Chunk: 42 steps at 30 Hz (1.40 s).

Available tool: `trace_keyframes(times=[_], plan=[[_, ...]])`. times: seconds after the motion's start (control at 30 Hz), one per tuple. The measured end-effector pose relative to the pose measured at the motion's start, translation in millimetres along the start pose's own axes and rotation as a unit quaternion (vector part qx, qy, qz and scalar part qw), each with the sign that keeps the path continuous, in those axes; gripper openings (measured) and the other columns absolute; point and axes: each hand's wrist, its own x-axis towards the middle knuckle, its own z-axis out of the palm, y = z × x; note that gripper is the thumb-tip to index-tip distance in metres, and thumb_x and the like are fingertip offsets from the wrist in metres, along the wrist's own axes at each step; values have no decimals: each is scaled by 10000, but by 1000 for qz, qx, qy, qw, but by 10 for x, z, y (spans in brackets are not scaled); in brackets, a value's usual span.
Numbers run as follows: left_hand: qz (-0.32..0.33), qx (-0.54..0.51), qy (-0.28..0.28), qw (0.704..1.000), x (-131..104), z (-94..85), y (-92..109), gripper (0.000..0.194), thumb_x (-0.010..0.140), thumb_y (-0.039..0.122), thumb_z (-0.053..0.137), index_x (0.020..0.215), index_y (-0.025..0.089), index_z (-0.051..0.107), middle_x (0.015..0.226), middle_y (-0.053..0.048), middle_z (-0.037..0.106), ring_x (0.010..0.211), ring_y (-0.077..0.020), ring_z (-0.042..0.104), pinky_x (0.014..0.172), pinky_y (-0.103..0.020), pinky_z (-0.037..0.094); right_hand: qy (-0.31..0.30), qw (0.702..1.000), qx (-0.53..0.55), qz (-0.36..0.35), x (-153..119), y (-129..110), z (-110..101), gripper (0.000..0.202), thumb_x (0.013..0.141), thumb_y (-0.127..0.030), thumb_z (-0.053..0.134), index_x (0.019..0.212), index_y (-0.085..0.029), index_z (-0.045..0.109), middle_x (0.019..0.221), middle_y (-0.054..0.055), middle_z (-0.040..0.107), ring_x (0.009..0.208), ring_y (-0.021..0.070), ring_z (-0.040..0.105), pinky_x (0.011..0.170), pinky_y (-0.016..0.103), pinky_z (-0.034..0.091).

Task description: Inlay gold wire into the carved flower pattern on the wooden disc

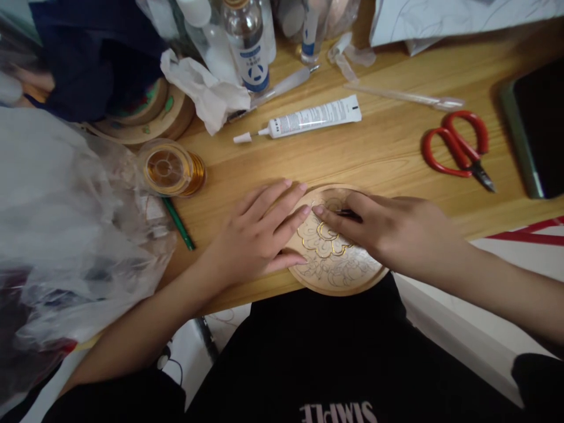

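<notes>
A round wooden disc [317, 276] lies at the table's front edge, overhanging it a little. It carries pencil-drawn flower lines, with gold wire [332, 252] along part of the petals. My left hand [258, 235] rests at the disc's left side, fingers spread and fingertips on its rim. From the right, my right hand [392, 229] reaches over the disc, its fingers closed around a slim dark tool [350, 214]. Most of that tool is hidden in the hand, so its kind cannot be made out. The thumb tip presses near the disc's upper middle.
Behind the disc lie a white glue tube [312, 117], a plastic dropper [405, 97] and red-handled scissors [462, 147]. A phone [537, 129] is far right. A gold wire spool [174, 169], green pencil [178, 223] and plastic bag [79, 223] are left; bottles [249, 50] stand behind.
</notes>
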Motion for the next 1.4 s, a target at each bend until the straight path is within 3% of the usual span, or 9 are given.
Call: trace_keyframes(times=[0.17,0.4,0.77,0.97,1.27,1.4], plan=[[-12,-27,8,1000,-25,43,-11,631,905,582,598,1328,116,548,1460,-222,507,1359,-380,481,1071,-535,456,-10,1000,11,8,-3,2,0,421,953,-57,364,1191,-249,654,1090,33,722,660,101,576,509,294,255],[-67,-41,79,994,-10,158,12,302,947,336,609,1211,191,624,1399,-163,565,1319,-341,519,1000,-521,522,-14,1000,-10,-4,3,1,-17,401,965,-73,384,1220,-247,640,1157,41,716,685,110,599,510,286,252],[-90,-71,83,990,0,152,27,279,924,320,639,1181,213,657,1412,-149,545,1329,-340,493,1032,-545,482,-30,1000,-3,10,17,-15,-25,446,951,-54,362,1229,-263,642,1141,38,721,674,110,598,501,293,252],[-65,-49,126,989,-5,194,16,300,917,330,648,1180,186,656,1369,-175,568,1291,-343,521,986,-534,514,-35,999,-13,-9,56,-14,-72,398,961,-69,370,1161,-227,676,1019,52,731,634,113,574,507,268,253],[-47,-38,136,989,-1,206,42,301,918,282,633,1180,139,675,1336,-207,589,1263,-355,523,962,-539,517,5,999,-46,-18,-6,-23,11,395,962,-88,381,1239,-234,623,973,49,697,639,105,548,519,277,248],[-64,-56,125,988,9,190,51,276,926,278,618,1153,145,701,1348,-200,585,1263,-355,517,973,-546,502,34,997,-54,-34,22,-17,8,345,965,-118,416,1178,-224,667,860,36,678,571,101,512,498,261,257]])
